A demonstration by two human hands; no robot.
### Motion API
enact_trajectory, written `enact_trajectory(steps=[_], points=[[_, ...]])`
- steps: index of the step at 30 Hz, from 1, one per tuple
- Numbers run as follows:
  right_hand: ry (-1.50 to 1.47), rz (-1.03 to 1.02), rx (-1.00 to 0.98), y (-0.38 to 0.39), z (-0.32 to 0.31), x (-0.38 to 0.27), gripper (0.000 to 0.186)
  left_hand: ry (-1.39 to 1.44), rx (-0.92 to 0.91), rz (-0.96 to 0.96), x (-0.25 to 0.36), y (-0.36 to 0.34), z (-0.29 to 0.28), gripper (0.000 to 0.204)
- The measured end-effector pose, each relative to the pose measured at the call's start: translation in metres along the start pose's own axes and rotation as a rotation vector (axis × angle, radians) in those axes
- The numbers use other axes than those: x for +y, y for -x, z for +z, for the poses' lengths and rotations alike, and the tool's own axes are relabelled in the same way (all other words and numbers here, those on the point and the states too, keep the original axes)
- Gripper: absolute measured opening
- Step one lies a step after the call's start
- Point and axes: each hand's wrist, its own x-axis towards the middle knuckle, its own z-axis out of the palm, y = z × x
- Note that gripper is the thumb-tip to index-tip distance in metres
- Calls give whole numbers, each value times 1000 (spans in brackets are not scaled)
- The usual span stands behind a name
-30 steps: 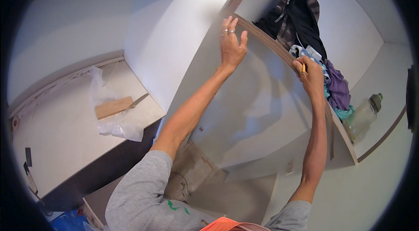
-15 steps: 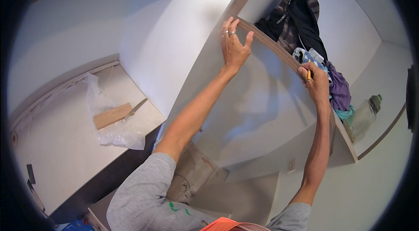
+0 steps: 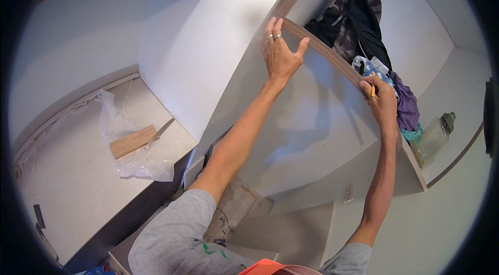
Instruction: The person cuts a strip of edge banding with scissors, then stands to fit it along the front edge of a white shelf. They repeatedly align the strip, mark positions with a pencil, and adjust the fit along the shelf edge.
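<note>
Wood strip: here we have the long brown wood-grain edging strip (image 3: 326, 52), running along the front edge of the pale open compartment (image 3: 457, 103), from the upper middle of our view down toward the right.
Left hand: up at the strip's upper end we see the left hand (image 3: 283, 59), open and flat, two fingertips on the edge, the thumb out wide, rings on the fingers, nothing in its grasp.
Right hand: lower down the same edge, our right hand (image 3: 383, 99) is curled closed, gripping a slim yellow pencil (image 3: 372, 92), its thumb side against the strip.
Compartment load: just behind the strip we spot a black bag with brown patterned panels (image 3: 358, 15), then blue-and-white patterned cloth (image 3: 370, 65) near the right hand, a crumpled purple cloth (image 3: 407, 103) beside that, and a bit of teal cloth (image 3: 412, 133) below it.
Bottle: next to the teal cloth we find a clear plastic bottle with a dark cap (image 3: 434, 137), leaning in our view.
Bench: over on our left, well apart from both hands, the pale-topped, dark-fronted bench (image 3: 78, 171) carries a rectangular light-brown wooden block (image 3: 133, 141) on crinkled clear plastic sheeting (image 3: 148, 168), with a slim, blade-like tool (image 3: 161, 132) right by the block's end.
Our clothing: at the bottom, a grey short sleeve (image 3: 171, 223) and an orange strap (image 3: 275, 267).
</note>
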Motion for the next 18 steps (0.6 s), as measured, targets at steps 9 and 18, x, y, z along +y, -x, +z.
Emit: enact_trajectory(steps=[9,18], points=[[173,-116,181,15,12,-10,26,33,-64,-35,3,-8,-13,95],[119,-123,206,17,14,-11,26,8,-13,49,2,-10,-13,95]])
